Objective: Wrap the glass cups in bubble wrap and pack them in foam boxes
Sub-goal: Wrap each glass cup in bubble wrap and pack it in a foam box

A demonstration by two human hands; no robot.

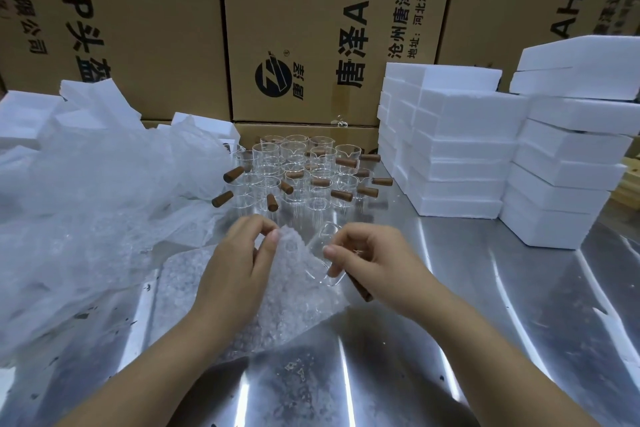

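The clear glass cup (321, 240), tipped on its side with its brown wooden handle slanting down, is gripped by the curled fingers of the right hand (369, 263) over the steel table (485, 295), against the bubble wrap (291, 291) whose raised edge the left hand (239, 263) pinches.

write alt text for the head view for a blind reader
A person's right hand holds a glass cup with a wooden handle while the left hand pinches a bubble wrap sheet on a metal table. More cups and stacked foam boxes stand behind.
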